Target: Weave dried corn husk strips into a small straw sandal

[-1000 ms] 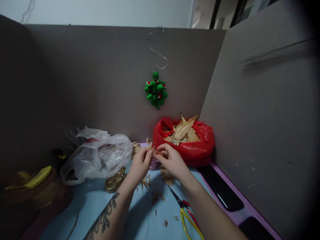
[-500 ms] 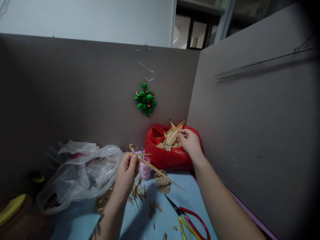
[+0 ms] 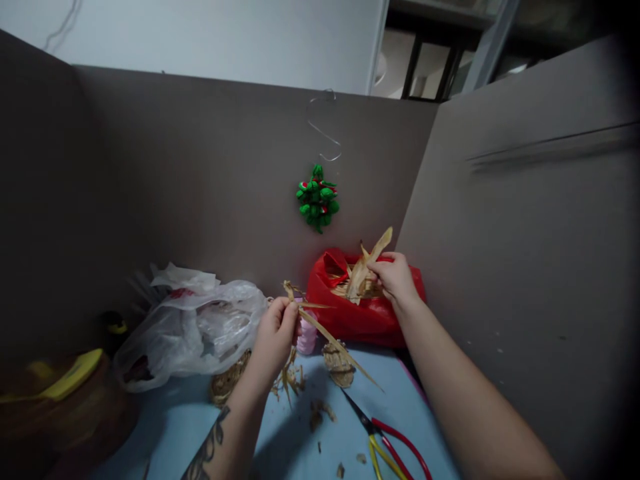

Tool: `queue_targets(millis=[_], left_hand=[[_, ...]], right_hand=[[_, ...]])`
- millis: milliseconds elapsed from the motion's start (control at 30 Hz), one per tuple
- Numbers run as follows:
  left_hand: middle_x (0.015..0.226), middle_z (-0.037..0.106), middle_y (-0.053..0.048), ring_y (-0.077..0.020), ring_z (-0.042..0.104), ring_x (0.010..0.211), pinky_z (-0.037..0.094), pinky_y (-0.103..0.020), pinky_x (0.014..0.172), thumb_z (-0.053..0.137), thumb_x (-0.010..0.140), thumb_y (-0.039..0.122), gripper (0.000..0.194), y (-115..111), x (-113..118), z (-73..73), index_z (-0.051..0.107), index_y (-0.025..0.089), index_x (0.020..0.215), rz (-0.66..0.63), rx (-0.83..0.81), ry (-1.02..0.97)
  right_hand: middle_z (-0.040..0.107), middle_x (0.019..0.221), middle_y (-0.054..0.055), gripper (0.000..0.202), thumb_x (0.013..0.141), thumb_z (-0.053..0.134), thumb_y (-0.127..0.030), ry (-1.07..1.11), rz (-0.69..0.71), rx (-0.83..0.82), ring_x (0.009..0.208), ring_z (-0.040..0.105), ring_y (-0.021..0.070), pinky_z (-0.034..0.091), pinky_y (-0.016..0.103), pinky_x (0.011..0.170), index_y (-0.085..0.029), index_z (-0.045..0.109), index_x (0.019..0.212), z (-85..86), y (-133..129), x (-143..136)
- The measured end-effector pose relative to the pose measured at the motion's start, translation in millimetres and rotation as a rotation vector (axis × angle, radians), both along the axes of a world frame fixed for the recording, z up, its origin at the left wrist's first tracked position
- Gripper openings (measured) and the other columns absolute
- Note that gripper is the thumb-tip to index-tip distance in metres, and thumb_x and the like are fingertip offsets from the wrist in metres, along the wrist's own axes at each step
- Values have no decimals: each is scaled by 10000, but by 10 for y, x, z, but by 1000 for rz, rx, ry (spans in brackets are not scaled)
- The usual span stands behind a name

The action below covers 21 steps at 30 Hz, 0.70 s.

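Note:
My left hand (image 3: 278,324) is closed in a pinch on thin dried husk strips (image 3: 339,345). One long strip slants down to the right over the table, and a short twisted end pokes up above the fingers. At the red plastic bag (image 3: 334,315), my right hand (image 3: 396,279) pinches a broad, pale dried corn husk (image 3: 374,256) by its edge. More dried husks fill the bag's mouth. A pink spool of thread (image 3: 307,339) stands just beyond my left hand, partly covered by it.
Scissors (image 3: 371,427) with red and yellow handles lie on the blue tabletop (image 3: 285,440). Nearby are a woven oval piece (image 3: 339,365) and husk scraps (image 3: 320,415). At left sit a clear plastic bag (image 3: 200,333) and a yellow-rimmed container (image 3: 75,380). A green ornament (image 3: 318,199) hangs on the partition.
My right fingers have closed on the broad husk, which now tilts up to the right. My left hand keeps its strips. The whole view has shifted, putting things further right.

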<state>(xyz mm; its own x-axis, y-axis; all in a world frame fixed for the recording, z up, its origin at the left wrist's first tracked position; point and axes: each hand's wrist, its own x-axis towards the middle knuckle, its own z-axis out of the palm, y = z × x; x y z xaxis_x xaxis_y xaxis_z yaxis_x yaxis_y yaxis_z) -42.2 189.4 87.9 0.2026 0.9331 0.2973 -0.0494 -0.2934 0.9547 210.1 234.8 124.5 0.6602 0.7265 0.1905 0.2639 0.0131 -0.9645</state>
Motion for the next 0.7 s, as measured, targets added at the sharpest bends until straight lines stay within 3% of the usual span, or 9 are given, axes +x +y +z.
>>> queue_targets(millis=[100, 233, 400, 533, 700], left_hand=[[673, 539, 5, -115, 505, 626, 393, -213, 585, 491, 857, 384, 256, -19, -1, 22, 517, 167, 723, -8, 43, -3], [719, 557, -5, -124, 509, 700, 400, -226, 676, 527, 842, 386, 249, -89, 18, 65, 550, 159, 744, -117, 32, -128], [736, 592, -10, -121, 525, 666, 419, -241, 681, 581, 808, 409, 249, -129, 61, 32, 569, 162, 785, -311, -128, -261], [682, 558, 11, -93, 492, 616, 397, -213, 634, 601, 801, 399, 259, -86, 108, -66, 547, 152, 742, -345, -188, -273], [627, 502, 40, -63, 418, 542, 347, -180, 553, 623, 778, 416, 297, -77, 159, -126, 520, 149, 699, -328, -200, -194]], right_hand=[[513, 530, -106, 448, 634, 682, -236, 86, 336, 239, 341, 448, 76, 332, 177, 352, -228, 377, 961, -14, -359, -303], [523, 554, -109, 431, 653, 686, -275, 153, 695, 13, 337, 441, 69, 328, 169, 337, -230, 383, 956, -234, -757, -741], [508, 615, -92, 461, 601, 749, -270, 290, 803, -82, 435, 454, 56, 383, 182, 425, -202, 426, 924, -399, -850, -958], [505, 622, -80, 455, 561, 781, -262, 344, 886, -73, 512, 482, 68, 389, 188, 491, -190, 448, 863, -360, -851, -923], [481, 585, -83, 358, 570, 753, -240, 364, 946, -100, 481, 429, 54, 322, 174, 455, -180, 483, 797, -385, -861, -874]])
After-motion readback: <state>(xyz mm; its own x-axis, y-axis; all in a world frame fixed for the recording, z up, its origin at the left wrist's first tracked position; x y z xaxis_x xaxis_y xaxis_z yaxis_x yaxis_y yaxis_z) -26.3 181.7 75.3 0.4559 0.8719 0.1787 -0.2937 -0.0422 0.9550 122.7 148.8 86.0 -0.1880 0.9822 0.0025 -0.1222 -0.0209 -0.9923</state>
